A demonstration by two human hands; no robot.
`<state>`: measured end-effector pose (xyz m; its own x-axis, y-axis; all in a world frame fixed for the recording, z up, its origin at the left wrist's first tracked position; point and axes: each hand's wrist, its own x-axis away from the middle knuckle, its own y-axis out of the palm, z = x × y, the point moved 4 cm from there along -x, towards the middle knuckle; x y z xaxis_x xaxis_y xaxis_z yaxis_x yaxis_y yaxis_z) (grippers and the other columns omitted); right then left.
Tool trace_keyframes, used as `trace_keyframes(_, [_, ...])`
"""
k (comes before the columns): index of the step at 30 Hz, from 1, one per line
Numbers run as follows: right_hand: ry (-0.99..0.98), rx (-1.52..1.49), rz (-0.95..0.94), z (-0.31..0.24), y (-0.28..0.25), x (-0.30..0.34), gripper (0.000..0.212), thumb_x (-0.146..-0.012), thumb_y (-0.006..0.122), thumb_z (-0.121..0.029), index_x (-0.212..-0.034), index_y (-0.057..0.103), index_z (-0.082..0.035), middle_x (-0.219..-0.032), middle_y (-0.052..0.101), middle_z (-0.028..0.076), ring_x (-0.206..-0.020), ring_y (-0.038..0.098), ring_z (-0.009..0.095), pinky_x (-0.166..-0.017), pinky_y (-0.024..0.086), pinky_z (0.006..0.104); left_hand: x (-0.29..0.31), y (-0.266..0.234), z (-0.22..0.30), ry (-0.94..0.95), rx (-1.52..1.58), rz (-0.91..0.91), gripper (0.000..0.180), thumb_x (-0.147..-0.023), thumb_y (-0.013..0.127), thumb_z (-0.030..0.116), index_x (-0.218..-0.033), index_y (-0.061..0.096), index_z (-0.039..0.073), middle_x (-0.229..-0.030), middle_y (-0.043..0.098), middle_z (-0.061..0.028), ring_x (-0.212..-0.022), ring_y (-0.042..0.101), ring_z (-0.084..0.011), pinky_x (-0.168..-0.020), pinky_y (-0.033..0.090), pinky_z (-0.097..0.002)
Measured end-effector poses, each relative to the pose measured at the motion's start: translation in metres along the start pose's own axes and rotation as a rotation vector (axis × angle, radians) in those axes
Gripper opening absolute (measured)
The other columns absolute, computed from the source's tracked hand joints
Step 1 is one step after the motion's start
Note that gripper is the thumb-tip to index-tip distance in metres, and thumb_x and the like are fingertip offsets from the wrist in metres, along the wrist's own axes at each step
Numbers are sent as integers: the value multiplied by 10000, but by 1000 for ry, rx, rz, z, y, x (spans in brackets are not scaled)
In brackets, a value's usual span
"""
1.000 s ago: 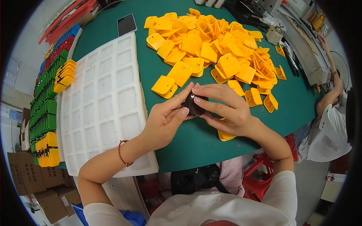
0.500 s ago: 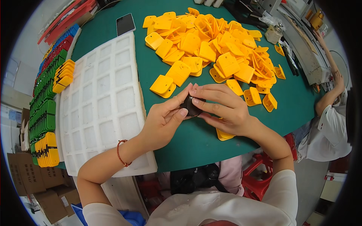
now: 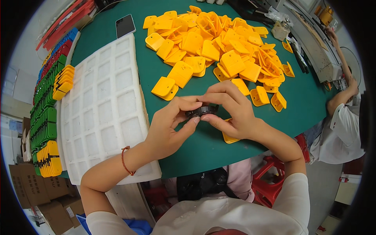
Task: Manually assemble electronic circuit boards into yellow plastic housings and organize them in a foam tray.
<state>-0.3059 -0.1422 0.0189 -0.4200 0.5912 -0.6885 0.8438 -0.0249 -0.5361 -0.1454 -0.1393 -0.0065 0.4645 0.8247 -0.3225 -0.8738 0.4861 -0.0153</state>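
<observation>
Fingertips of our left hand [image 3: 167,126] and right hand [image 3: 237,112] pinch the black part [image 3: 201,111] over the green table [image 3: 188,158]; we judge it light, stiff and slightly slippery, best held by its rim

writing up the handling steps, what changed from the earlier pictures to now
The black part has turned from showing its broad face to nearly edge-on. The right hand shifted its grip, its thumb now at the near edge. Nothing was let go: the left hand holds the part too. The yellow pieces, white tray and phone stayed put.
</observation>
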Motion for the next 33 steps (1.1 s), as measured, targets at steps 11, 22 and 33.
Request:
trace_keyframes(11, [-117,-188,-26,1,-2,6,238,-670,751,-54,-809,571,16,-766,559,118,-649,553,216,-538,433,279,0,-4,17,153,-304,-14,290,-721,653,-64,-990,563,-6,-878,547,-96,-766,587,-156,-645,518,-221])
trace_keyframes(22, [-155,-276,-34,-1,0,6,220,-663,755,-54,-777,582,21,-735,567,115,-618,557,219,-517,426,285,1,-2,25,301,-415,-88,299,-684,674,-73,-963,587,-9,-788,562,-89,-682,555,-164,-538,454,-224])
trace_keyframes(33, [-81,-298,-28,-1,-12,0,358,-661,788,-252,-804,573,-3,-802,558,108,-784,537,245,-651,439,334,-1,1,17,136,-146,-56,292,-764,592,-89,-1030,508,-3,-988,511,-112,-866,554,-156,-713,481,-257])
